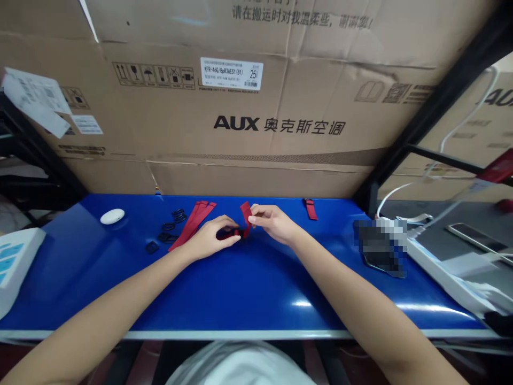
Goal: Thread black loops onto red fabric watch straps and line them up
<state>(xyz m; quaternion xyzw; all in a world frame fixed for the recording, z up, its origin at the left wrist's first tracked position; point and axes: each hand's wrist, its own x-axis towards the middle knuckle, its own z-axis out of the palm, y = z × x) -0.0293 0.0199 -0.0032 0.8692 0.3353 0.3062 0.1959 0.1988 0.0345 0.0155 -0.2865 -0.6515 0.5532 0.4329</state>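
A red webbing strap (pixel 246 212) runs through a small black buckle (pixel 241 233) between my two hands, just above the blue table. My left hand (pixel 214 235) is closed, thumb and fingers pinching the buckle and the strap by it. With thumb and forefinger, my right hand (pixel 272 222) grips the strap's upright end. Left of my left hand lie several loose red straps (pixel 194 223), fanned out. Several black buckles (pixel 167 231) are scattered beside them. Toward the back right rests another red strap (pixel 310 209) with a black buckle at its top.
A large cardboard box (pixel 256 144) stands along the table's back edge. On the left are a white oval object (pixel 112 216) and a white device (pixel 18 267). At right sit a blurred dark object (pixel 380 248), a white power strip (pixel 444 275) and a phone (pixel 479 239).
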